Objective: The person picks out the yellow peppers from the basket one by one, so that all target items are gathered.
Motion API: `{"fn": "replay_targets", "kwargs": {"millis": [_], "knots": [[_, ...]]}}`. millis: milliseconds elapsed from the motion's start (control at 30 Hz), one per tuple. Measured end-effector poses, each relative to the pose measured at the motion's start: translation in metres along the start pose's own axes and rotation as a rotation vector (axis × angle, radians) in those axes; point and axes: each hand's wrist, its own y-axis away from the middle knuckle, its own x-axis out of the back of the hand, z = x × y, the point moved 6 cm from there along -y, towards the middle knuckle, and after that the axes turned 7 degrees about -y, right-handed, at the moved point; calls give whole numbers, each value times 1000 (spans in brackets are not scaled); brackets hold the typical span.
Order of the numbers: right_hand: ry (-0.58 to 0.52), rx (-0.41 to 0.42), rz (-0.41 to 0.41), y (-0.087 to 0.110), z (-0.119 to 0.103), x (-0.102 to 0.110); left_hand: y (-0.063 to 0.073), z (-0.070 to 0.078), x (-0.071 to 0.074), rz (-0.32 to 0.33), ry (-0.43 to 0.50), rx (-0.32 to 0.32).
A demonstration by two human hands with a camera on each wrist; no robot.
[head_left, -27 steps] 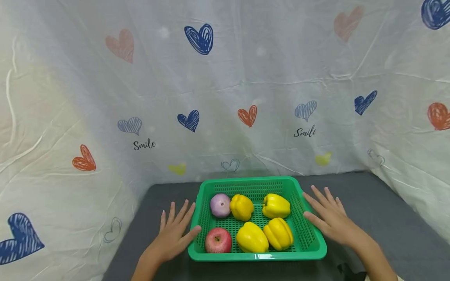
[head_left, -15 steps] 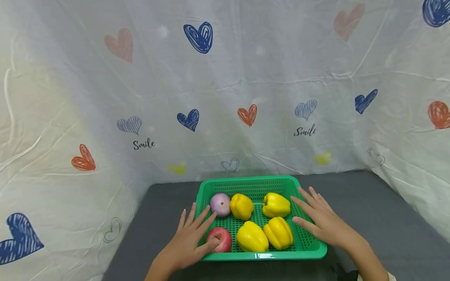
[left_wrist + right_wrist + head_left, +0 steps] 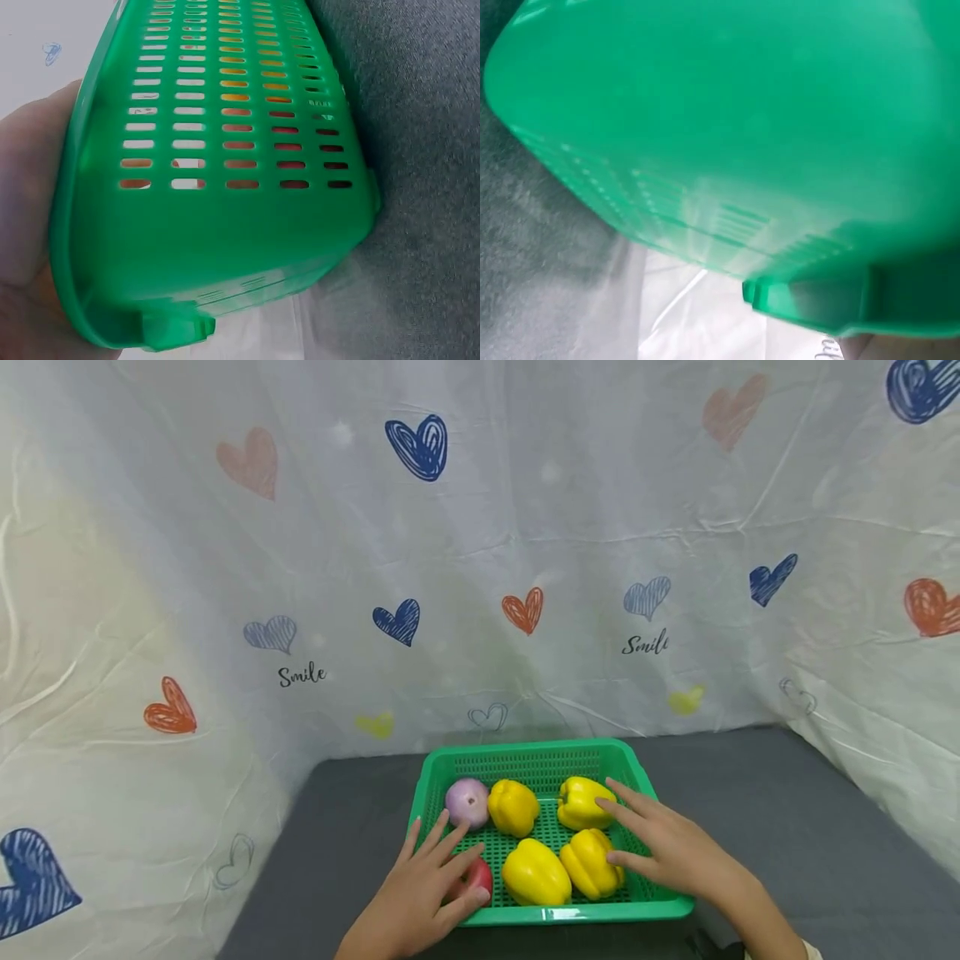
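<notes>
A green plastic basket holds a purple onion-like round vegetable, a red apple and several yellow bell peppers. My left hand is over the basket's left side with fingers spread, covering much of the apple; touch cannot be told. Over the right side reaches my right hand, its straight fingers in front of the back right pepper and beside the front right pepper. The left wrist view shows the slotted basket wall; the right wrist view shows a blurred basket wall.
Dark grey cloth covers the table under the basket. Behind it hangs a pale curtain printed with hearts and "Smile". Something black lies near the right forearm.
Both hands have moved inward from outside the basket's two sides to over its contents. The left hand now hides most of the apple. The fruit and vegetables keep their places.
</notes>
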Motion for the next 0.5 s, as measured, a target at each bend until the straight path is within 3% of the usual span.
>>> {"fn": "replay_targets", "kwargs": {"millis": [267,500], "knots": [[-20,60,-61,-6,-11,-9,-5,10,-8,-41,-33,-72],[-47,43,-123,-14,-15,-16,-5,14,-14,-28,-98,-76]]}}
